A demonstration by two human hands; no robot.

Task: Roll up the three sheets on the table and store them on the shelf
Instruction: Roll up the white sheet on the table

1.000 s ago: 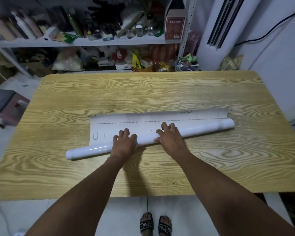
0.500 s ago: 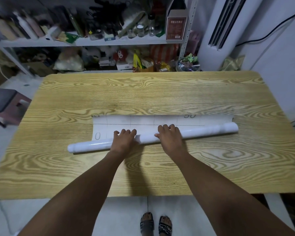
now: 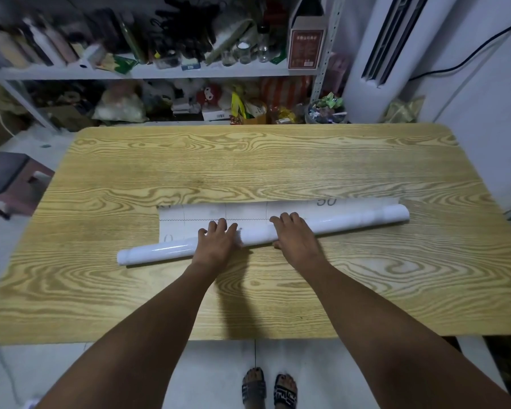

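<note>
Fig.: head view, both forearms reaching fwd over the yellow wood-grain table [image 3: 248, 160].

Hidden/unclear: palms and the stretch of roll beneath them are covered; print on the flat part is faint, w/ only "50" beyond the R hand and "0" just left of the L hand legible; most shelf items beyond the hands are blurred; upper arms cut off at the lower frame edge.

Hands: L hand [image 3: 216, 243] and R hand [image 3: 295, 234] lie palm-down, side by side but apart, on the mid-section of the white glossy rolled sheet [image 3: 360, 221]; fingers extended fwd over the top of the roll, pressing it, not clenched; R thumb sits at the roll's near side.

Sheet: roll lies slantwise across the table, L end nearer the person and jutting well past the L hand, R end farther, well past the R hand; the unrolled white gridded strip [image 3: 248, 211] lies flat just beyond the fingertips.

Containers: white metal shelf [image 3: 160, 73], well beyond both hands, carries bottles, glass jars and dark clutter; red-brown cardboard box [image 3: 306, 45] stands on it beyond the R hand, contents not visible; clear tub of coloured wrappers [image 3: 326, 112] sits lower, beyond the R hand.
</note>
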